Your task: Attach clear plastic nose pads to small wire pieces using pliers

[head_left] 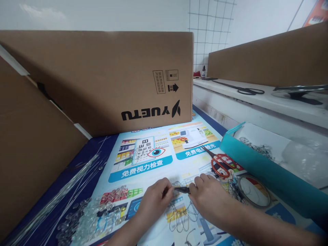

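My right hand [208, 194] is closed around the handles of small dark-jawed pliers [182, 189], whose tip points left. Against that tip, my left hand [159, 194] pinches a thin piece of bent silver wire [176, 183], mostly hidden by the fingers and jaws. Below both hands lies looped silver wire [182, 220] in petal-like shapes, on a printed poster with Chinese text [143, 169]. Whether these loops join the piece in my fingers, I cannot tell. A smaller curved wire piece [189, 237] lies at the bottom edge.
Clear beads [94, 215] spread at left, beside long straight wires [74, 188]. Red-handled scissors [222, 165] and a wire coil [253, 191] lie at right. A teal box [258, 171] holds small wire pieces and a plastic bag. A cardboard box [102, 82] stands behind.
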Demonstrator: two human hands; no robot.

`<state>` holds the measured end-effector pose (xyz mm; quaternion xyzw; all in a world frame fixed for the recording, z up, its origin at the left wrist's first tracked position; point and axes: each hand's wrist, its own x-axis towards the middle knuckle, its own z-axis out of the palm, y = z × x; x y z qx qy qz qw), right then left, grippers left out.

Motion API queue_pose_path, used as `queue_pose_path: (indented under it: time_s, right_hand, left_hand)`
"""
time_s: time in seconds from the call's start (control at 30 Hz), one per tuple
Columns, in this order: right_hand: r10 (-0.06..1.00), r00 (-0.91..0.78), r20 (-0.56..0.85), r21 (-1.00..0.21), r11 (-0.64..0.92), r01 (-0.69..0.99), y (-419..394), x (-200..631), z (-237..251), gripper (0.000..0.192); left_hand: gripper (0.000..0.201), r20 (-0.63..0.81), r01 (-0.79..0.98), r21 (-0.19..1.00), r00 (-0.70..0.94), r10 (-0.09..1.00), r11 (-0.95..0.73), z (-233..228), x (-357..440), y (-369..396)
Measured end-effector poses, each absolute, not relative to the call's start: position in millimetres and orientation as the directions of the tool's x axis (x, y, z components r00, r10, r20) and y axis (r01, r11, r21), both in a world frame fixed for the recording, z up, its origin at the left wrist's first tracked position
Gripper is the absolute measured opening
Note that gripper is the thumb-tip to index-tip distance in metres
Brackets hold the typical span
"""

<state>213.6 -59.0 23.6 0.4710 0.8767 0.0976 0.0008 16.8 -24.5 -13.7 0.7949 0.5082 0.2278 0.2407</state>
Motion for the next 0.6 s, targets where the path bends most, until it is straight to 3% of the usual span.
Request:
queue_pose_path:
  time_s: [0.6]
  right_hand:
    - [0.817,-0.571,0.085,0.07,0.567,0.821,-52.1,221.7,31.5,0.02]
  left_hand:
    - [0.017,0.129,0.642,0.651,0.433,0.892,-0.405,-9.7,15.0,-23.0]
